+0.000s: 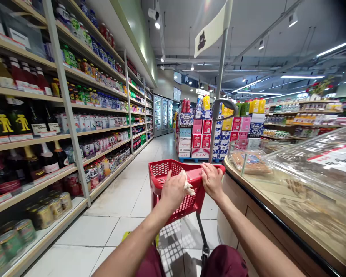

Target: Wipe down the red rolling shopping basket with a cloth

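In the head view, my left hand was curled over the red handle of a small shopping cart, a crumpled whitish thing sticking out by the thumb, though I couldn't tell what it was; my right hand was bent over the handle's other end, fingers folded down; the cart stood in front of my knees, just beside the curved counter; shelving with bottles and cans ran along the left; stacked boxes stood ahead.
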